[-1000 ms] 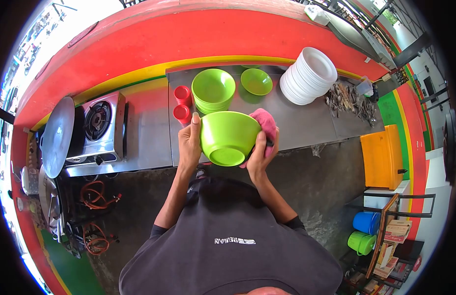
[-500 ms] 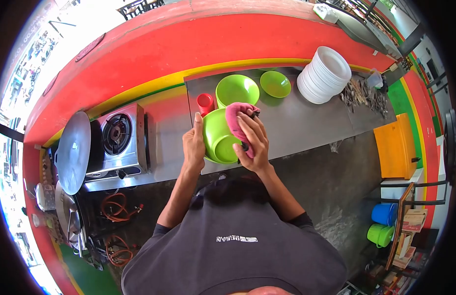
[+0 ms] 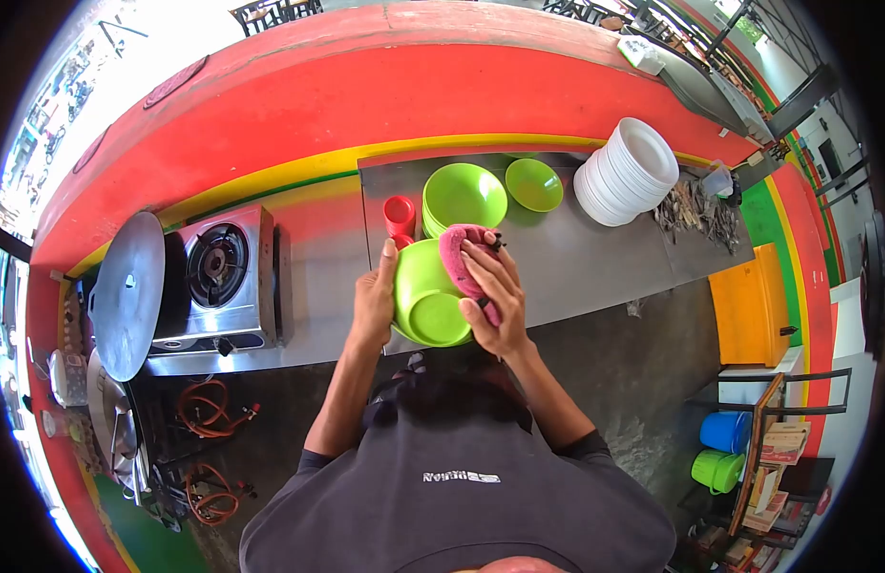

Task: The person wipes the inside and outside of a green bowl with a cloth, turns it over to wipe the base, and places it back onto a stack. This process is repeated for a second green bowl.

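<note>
A green bowl (image 3: 419, 286) is held over the counter's near edge, tilted so that its base ring and outer wall show. My left hand (image 3: 375, 301) grips its left side, with the thumb along the outside and the fingers mostly hidden behind it. A bunched pink cloth (image 3: 456, 256) lies under my right hand (image 3: 500, 301), which presses it to the bowl's right side. Just beyond stands a stack of green bowls (image 3: 466, 196). To its left are red cups (image 3: 399, 214), and another green bowl (image 3: 534, 185) sits at its right.
White plates (image 3: 622, 177) are stacked farther right on the metal counter (image 3: 576, 258), beside a pile of cutlery (image 3: 700, 212). A gas stove (image 3: 220, 272) and a big round metal pan (image 3: 129, 296) stand at the left. The red wall (image 3: 414, 95) runs along the back.
The camera view has shifted, so the counter and bowls appear lower. Both hands keep hold of the bowl and cloth; the cloth stays against the bowl's right side.
</note>
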A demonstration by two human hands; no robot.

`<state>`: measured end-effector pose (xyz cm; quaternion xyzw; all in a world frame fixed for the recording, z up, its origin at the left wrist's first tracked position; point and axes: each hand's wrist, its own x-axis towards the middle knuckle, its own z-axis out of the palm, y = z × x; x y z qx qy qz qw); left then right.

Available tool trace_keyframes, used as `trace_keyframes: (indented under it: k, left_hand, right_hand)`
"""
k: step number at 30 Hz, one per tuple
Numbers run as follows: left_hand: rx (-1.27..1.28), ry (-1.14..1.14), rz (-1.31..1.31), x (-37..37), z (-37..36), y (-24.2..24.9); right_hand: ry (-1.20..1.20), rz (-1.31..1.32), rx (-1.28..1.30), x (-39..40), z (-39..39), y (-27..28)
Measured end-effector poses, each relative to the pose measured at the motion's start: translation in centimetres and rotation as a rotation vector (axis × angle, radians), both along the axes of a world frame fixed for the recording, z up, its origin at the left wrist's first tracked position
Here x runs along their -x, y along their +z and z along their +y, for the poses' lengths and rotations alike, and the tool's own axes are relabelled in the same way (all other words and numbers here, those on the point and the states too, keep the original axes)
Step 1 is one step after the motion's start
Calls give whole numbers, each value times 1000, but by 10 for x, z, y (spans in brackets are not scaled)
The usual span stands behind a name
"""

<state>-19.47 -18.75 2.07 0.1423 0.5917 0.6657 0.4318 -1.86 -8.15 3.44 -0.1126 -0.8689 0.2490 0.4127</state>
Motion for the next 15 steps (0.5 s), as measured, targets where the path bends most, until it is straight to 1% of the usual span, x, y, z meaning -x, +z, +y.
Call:
trace_keyframes:
  k: [1,3,5,7,9,11,13,15]
  left_hand:
    - [-16,-1,-26,6,0,-1]
    - [-29,98,-118,16,-2,-4]
    - [-81,216,-227,15,-4,5]
    - [-43,175,-152,13,-7,2]
    - [-15,94,-81,10,-11,-3]
    - [-16,-19,-6,10,-10,-9]
    - [-133,-66,-40,6,-6,-6]
    - [-238,-91,-40,-2,0,-8]
  right_hand:
    - [-41,16,13,1,-5,-5]
    - [-114,48,39,5,-23,-26]
    - [-134,39,108,10,-39,-41]
    - [-154,104,140,14,-38,-38]
    - [-181,189,290,16,-27,-29]
    - [-118,197,411,10,-8,-21]
    - [-42,195,583,3,7,-18]
    - [-70,253,779,0,15,-21]
